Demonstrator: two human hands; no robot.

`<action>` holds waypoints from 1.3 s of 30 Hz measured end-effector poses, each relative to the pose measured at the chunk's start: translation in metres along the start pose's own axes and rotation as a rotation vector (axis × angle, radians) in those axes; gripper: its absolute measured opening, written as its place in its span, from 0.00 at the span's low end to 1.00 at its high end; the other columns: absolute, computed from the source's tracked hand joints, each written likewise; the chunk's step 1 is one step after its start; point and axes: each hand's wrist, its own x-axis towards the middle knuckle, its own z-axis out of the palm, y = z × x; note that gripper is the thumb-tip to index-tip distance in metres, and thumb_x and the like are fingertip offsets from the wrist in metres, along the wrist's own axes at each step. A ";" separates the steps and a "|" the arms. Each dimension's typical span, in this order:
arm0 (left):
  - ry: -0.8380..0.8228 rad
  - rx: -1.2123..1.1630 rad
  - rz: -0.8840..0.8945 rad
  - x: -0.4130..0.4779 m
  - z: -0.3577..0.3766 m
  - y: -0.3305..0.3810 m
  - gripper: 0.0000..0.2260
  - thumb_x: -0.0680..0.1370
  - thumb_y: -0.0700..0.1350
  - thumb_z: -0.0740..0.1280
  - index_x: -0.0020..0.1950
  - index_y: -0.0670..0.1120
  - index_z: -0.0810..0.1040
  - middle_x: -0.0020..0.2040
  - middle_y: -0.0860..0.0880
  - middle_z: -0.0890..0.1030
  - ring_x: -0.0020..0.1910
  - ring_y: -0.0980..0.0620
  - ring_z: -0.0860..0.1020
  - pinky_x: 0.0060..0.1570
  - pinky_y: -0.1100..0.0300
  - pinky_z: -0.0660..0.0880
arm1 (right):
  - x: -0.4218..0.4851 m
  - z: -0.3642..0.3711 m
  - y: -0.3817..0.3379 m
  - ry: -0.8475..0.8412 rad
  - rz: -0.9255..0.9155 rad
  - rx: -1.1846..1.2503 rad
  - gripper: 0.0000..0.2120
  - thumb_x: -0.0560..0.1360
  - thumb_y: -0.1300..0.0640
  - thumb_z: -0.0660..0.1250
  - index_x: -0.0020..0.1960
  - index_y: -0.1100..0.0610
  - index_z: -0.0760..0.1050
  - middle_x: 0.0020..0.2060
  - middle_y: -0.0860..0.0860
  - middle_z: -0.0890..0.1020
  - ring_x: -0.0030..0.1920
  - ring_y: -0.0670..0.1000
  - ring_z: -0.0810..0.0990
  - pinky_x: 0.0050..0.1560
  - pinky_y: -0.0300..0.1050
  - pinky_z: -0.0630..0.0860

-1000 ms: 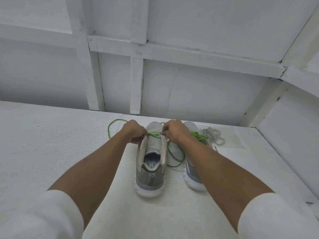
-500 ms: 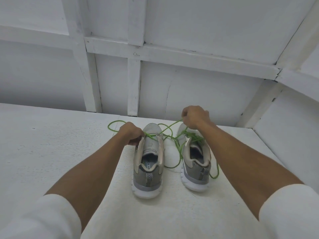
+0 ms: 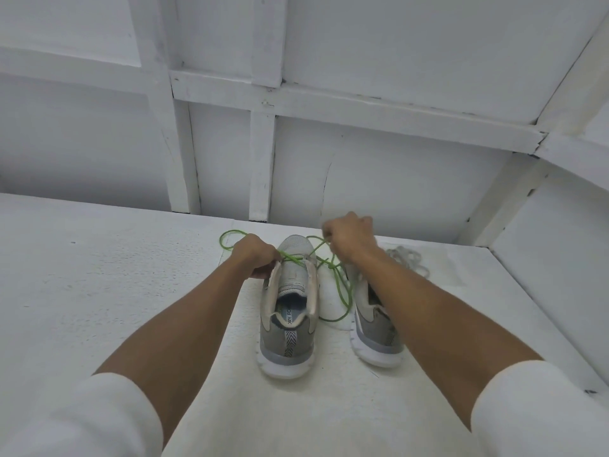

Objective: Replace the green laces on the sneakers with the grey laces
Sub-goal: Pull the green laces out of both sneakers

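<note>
At frame centre, my left hand (image 3: pixel 255 260) curled against the middle sneaker (image 3: pixel 290 311), pinching the green lace (image 3: pixel 340 288) at its eyelets. My right hand (image 3: pixel 351 240), fisted slightly higher, gripped the lace's other run. The grey laces (image 3: pixel 408 258) lay just right of it.

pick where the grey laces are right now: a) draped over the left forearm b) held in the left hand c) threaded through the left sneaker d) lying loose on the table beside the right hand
d: the grey laces lie in a loose pile on the table just right of the right hand, while both that hand and the left hand grip the green lace.
</note>
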 end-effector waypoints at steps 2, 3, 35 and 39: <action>-0.002 -0.011 -0.003 0.000 -0.001 -0.001 0.06 0.72 0.40 0.74 0.41 0.38 0.81 0.35 0.43 0.81 0.31 0.47 0.79 0.39 0.53 0.82 | 0.003 -0.016 0.016 0.085 0.089 0.004 0.17 0.73 0.69 0.58 0.49 0.50 0.78 0.41 0.50 0.71 0.47 0.53 0.63 0.59 0.51 0.65; -0.001 -0.017 -0.001 -0.001 -0.001 -0.001 0.06 0.72 0.39 0.74 0.42 0.38 0.81 0.35 0.43 0.81 0.31 0.47 0.79 0.39 0.54 0.82 | 0.007 -0.021 0.024 0.110 0.118 -0.001 0.18 0.72 0.69 0.58 0.49 0.50 0.78 0.43 0.51 0.74 0.48 0.54 0.65 0.59 0.52 0.65; -0.027 -0.070 -0.024 -0.005 -0.004 -0.001 0.08 0.73 0.39 0.75 0.38 0.39 0.77 0.32 0.44 0.79 0.28 0.49 0.77 0.24 0.62 0.76 | 0.019 0.031 -0.019 -0.196 -0.192 -0.058 0.13 0.77 0.58 0.63 0.58 0.46 0.77 0.58 0.51 0.76 0.66 0.55 0.64 0.63 0.54 0.60; -0.026 -0.068 -0.031 -0.004 -0.003 -0.001 0.08 0.73 0.39 0.75 0.39 0.38 0.78 0.33 0.44 0.79 0.28 0.49 0.77 0.24 0.62 0.76 | 0.013 0.032 -0.018 -0.147 -0.174 -0.012 0.15 0.73 0.66 0.63 0.53 0.49 0.78 0.51 0.50 0.80 0.60 0.53 0.69 0.61 0.51 0.62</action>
